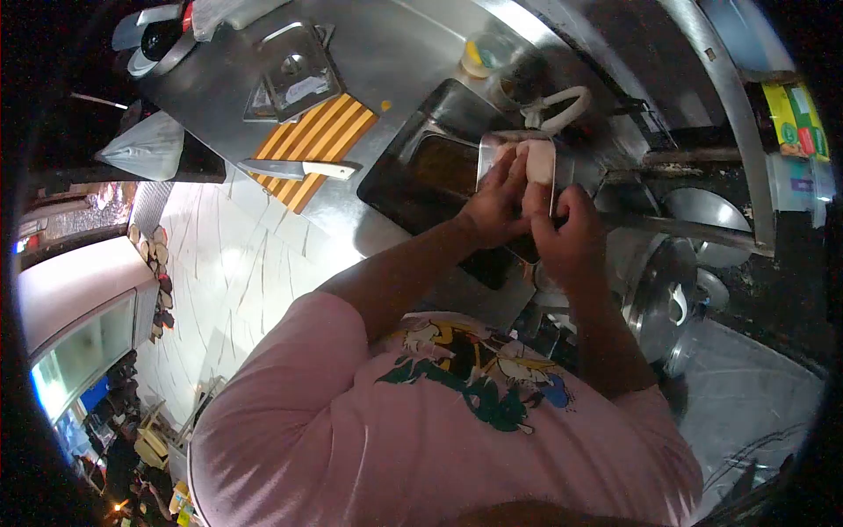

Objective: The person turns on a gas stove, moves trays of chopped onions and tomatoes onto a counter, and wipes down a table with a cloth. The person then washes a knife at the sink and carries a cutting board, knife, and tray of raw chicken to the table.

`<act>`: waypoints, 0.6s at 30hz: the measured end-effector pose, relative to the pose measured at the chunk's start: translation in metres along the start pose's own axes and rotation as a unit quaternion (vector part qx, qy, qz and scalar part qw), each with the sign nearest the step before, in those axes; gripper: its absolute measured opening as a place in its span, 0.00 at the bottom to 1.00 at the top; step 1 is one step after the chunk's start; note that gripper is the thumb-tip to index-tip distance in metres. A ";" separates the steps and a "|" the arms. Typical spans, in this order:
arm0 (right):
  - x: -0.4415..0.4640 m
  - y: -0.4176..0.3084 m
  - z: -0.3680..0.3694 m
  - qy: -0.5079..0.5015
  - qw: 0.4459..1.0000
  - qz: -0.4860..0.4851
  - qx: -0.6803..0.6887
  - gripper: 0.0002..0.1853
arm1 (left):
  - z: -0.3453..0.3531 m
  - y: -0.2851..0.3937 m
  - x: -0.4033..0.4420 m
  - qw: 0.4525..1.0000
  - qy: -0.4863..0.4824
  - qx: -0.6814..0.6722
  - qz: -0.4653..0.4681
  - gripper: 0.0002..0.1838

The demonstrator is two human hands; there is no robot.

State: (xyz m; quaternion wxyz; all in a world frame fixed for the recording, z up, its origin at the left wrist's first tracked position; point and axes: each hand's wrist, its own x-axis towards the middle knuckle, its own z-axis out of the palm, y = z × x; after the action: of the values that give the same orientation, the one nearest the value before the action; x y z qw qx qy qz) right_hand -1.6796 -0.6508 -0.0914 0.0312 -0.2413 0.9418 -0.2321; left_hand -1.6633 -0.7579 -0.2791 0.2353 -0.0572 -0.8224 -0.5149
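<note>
A small rectangular metal container (518,135) sits over the right part of a dark metal tray (392,164). Inside it is a pale, soft-looking piece of food (539,162). My left hand (497,200) lies over the container with its fingers stretched onto the pale food. My right hand (569,230) grips the container's near right side, thumb toward the inside and the other fingers curled. Beside the container, a smaller inner pan (439,165) holds something brownish.
A striped wooden board (309,145) carries a knife (290,168) at left. Behind it are a lidded metal pan (294,75) and, farther right, a tub with yellow contents (475,60). Pot lids (708,215) stand at right. A light looped handle (571,107) rises behind the container.
</note>
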 end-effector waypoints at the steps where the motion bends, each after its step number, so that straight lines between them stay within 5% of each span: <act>1: 0.000 -0.002 0.000 -0.001 1.000 -0.002 0.000 0.25 | 0.000 0.000 0.000 1.000 0.008 -0.015 0.005 0.63; 7: 0.001 -0.007 -0.002 0.002 0.999 -0.034 -0.016 0.25 | 0.009 -0.011 -0.001 0.999 0.027 0.012 0.030 0.63; 9: 0.001 -0.010 -0.006 -0.034 0.999 0.026 -0.004 0.23 | 0.006 -0.011 -0.004 0.999 0.031 0.026 0.030 0.63; 13: 0.002 0.056 0.031 -0.075 0.992 0.098 0.034 0.21 | -0.049 0.025 0.005 0.992 -0.072 0.003 -0.101 0.58; 15: -0.005 0.079 0.054 0.010 0.960 0.094 0.264 0.17 | -0.056 0.018 0.000 0.977 -0.134 0.035 -0.161 0.57; 16: -0.010 0.104 0.066 0.007 0.959 0.093 0.268 0.17 | -0.045 -0.001 -0.007 0.970 -0.161 0.094 -0.158 0.55; 17: -0.015 0.136 0.077 -0.102 0.994 0.006 -0.031 0.20 | -0.039 -0.011 -0.009 0.959 -0.187 0.151 -0.152 0.53; 18: -0.020 0.153 0.082 -0.198 0.921 -0.081 -0.325 0.23 | -0.040 -0.008 -0.010 0.958 -0.189 0.154 -0.152 0.53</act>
State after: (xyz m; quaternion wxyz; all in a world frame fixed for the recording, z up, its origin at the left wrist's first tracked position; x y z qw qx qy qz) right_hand -1.7153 -0.5576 -0.2345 0.1179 -0.3547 0.9172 0.1380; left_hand -1.6443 -0.7954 -0.2755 0.0008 0.0095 -0.9201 -0.3916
